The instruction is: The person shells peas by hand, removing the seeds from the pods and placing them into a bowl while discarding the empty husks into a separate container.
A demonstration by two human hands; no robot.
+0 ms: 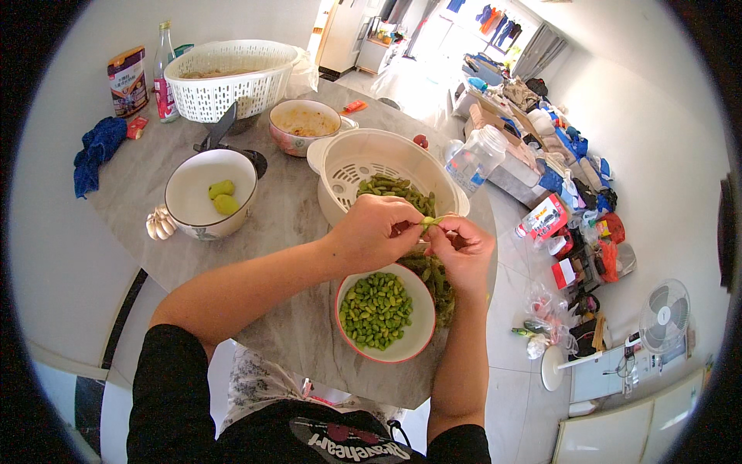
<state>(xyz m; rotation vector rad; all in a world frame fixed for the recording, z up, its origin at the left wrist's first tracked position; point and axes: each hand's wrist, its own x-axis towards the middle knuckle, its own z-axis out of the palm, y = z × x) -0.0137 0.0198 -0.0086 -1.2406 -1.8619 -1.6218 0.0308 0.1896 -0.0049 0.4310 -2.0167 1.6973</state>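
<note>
My left hand (377, 229) and my right hand (462, 246) meet over the near rim of a white plastic colander (342, 156), pinching one green soybean pod (430, 222) between their fingertips. Unshelled pods (397, 187) lie in the colander. Below my hands, a white bowl with a red rim (423, 342) holds many shelled green beans (375, 310). A pile of pods or empty hulls (437, 284) lies beside that bowl, partly hidden by my right hand and wrist.
On the marble-patterned table (278, 203) stand a bowl with two green fruits (232, 227), a soiled bowl (304, 122), a white basket (232, 98), a glass bottle (165, 75) and a clear plastic jar (476, 156). Garlic (160, 224) and a blue cloth (98, 153) lie at the left edge.
</note>
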